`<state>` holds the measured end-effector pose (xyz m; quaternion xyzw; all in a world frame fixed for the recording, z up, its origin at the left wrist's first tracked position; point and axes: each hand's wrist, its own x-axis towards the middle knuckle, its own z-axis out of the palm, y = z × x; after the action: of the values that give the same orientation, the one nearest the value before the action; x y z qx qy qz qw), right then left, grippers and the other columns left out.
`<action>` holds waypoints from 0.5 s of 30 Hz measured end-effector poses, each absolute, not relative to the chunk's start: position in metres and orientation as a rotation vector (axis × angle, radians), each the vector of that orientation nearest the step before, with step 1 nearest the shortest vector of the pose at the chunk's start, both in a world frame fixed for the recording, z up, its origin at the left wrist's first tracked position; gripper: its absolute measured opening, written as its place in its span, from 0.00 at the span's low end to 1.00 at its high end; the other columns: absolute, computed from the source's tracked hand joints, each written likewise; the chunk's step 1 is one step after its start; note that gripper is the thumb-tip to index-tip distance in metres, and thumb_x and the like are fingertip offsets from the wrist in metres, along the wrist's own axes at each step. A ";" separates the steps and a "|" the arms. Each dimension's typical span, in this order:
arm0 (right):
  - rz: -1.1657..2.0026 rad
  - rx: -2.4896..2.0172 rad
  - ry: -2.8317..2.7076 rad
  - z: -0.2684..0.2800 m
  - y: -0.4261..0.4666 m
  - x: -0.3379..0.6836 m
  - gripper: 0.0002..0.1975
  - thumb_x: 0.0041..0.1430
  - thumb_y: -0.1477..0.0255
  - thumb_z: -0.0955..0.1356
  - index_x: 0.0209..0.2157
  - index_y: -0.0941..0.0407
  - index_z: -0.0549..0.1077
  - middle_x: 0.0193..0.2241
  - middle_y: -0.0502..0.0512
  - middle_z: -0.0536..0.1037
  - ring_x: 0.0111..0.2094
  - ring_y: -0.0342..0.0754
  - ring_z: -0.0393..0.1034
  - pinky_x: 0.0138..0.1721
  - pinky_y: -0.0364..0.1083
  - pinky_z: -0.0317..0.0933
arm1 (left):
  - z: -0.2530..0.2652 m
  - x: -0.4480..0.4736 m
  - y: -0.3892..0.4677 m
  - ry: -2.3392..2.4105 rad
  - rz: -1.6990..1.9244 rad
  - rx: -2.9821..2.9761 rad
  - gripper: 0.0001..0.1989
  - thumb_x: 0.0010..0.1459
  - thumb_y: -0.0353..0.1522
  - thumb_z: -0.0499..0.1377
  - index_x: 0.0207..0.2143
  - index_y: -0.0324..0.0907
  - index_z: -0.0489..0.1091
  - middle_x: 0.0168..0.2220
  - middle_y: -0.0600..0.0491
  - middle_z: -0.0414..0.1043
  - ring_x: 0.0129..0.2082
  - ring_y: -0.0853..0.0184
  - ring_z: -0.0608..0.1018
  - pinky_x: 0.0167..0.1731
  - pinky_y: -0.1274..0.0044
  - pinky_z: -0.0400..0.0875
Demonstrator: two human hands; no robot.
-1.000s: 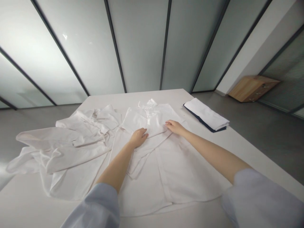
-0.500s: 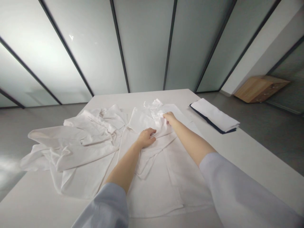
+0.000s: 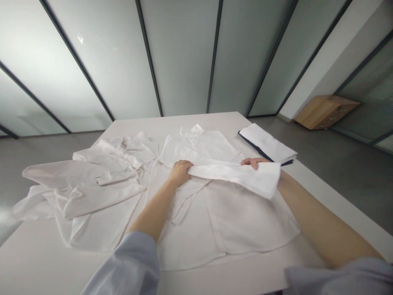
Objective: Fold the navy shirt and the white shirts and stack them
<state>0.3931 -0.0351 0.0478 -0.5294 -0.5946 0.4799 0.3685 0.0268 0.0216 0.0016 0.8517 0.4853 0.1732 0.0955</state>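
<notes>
A white garment (image 3: 190,241), which looks like a shirt or coat, is spread in front of me on the table. A long white band of its cloth, apparently a sleeve (image 3: 233,175), runs to the right across it. My left hand (image 3: 180,172) is closed at the band's left end, its fingertips partly hidden. My right hand (image 3: 254,162) reaches behind the band, with its fingers curled over the upper edge. The band's wide end hangs in front of my right wrist and hides it. Above lies the crumpled collar area (image 3: 196,129).
Another white garment (image 3: 101,176) lies rumpled on the left, partly overhanging the table's edge. Folded white cloth (image 3: 268,141) rests on a dark piece at the back right. Frosted glass panels (image 3: 181,53) stand behind the white table (image 3: 132,123); a wooden cabinet (image 3: 325,110) is beyond.
My right hand has moved right and nearer, drawing the bunched sleeve out into a straight band. My left hand has shifted slightly left and closed at the band's end.
</notes>
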 end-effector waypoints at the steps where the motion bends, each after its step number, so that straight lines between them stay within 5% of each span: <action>1: 1.288 -1.395 -1.535 0.044 -0.046 0.401 0.14 0.44 0.60 0.71 0.18 0.54 0.69 0.46 0.57 0.77 0.47 0.59 0.72 0.46 0.52 0.66 | 0.001 0.026 0.022 1.477 0.497 2.523 0.28 0.44 0.23 0.56 0.50 0.44 0.73 0.53 0.51 0.72 0.55 0.59 0.70 0.57 0.67 0.62; 8: 1.126 -1.777 -1.604 0.028 -0.076 0.404 0.22 0.51 0.58 0.69 0.46 0.52 0.75 0.39 0.55 0.79 0.42 0.54 0.73 0.44 0.49 0.65 | -0.001 0.024 0.024 1.573 0.392 2.521 0.28 0.48 0.24 0.57 0.54 0.47 0.71 0.57 0.52 0.69 0.58 0.60 0.68 0.60 0.68 0.59; 11: 0.965 -1.850 -1.759 0.022 -0.073 0.398 0.20 0.49 0.63 0.70 0.44 0.55 0.75 0.32 0.55 0.79 0.36 0.53 0.73 0.39 0.48 0.66 | -0.001 0.020 0.025 1.605 0.367 2.531 0.29 0.48 0.24 0.57 0.54 0.46 0.71 0.58 0.52 0.68 0.59 0.60 0.68 0.60 0.69 0.59; 15: 1.171 -1.820 -1.571 0.022 -0.070 0.394 0.15 0.51 0.65 0.67 0.40 0.56 0.76 0.35 0.56 0.80 0.35 0.51 0.74 0.36 0.46 0.66 | 0.002 0.013 0.026 1.753 0.336 2.500 0.30 0.48 0.22 0.56 0.54 0.48 0.71 0.59 0.53 0.68 0.59 0.60 0.67 0.61 0.67 0.58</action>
<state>0.3940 -0.0698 0.0223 -0.6619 -0.5716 0.4259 0.2316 0.0133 0.0265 0.0020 0.8133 0.5704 0.1094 0.0346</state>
